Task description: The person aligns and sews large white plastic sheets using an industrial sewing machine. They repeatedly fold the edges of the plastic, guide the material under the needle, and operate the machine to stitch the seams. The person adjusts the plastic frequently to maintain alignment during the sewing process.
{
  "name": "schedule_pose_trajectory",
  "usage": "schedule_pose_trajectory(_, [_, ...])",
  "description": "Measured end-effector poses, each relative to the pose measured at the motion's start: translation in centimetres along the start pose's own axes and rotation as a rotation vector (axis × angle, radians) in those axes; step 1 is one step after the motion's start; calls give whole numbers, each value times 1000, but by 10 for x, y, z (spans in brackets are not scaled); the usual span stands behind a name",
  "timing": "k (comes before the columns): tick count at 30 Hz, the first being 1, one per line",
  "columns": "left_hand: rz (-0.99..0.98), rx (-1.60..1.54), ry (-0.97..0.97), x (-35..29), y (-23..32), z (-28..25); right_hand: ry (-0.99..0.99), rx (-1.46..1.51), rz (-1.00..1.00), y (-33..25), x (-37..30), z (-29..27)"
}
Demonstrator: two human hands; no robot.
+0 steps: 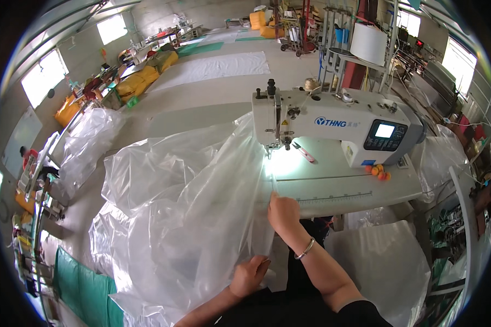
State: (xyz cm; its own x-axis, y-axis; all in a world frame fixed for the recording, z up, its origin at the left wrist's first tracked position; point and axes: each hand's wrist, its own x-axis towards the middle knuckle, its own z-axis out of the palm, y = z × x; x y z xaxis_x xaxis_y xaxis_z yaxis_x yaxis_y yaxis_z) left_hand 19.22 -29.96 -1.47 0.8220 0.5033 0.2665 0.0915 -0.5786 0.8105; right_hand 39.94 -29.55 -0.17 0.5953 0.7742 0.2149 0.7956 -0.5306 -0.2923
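Note:
A large sheet of clear plastic film [174,218] drapes over the left of the sewing table and hangs toward me. Its right edge runs up to the needle area of a white sewing machine [305,111], whose lamp lights the plate. My right hand [284,213], with a bracelet at the wrist, is closed on that edge at the table's front, just short of the needle. Lower and to the left, my left hand [249,277] pinches the same film near my lap. A small red-handled cutter [304,153] lies on the table right of the needle.
Several small orange fruits [378,173] sit by the machine's base. A printed ruler [335,198] runs along the table's front. Behind stands a thread rack with a big white cone [369,42]. More plastic film [382,261] hangs at the right; a green sheet [84,289] lies lower left.

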Motion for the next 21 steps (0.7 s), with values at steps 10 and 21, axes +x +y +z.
schedule_pose_trajectory(10, [-48, 244, 93, -63, -46, 4, 88, -1, -39, 16, 60, 13])
schedule_pose_trajectory(21, [-690, -86, 173, -117, -47, -18, 232, 349, -11, 31, 79, 19])
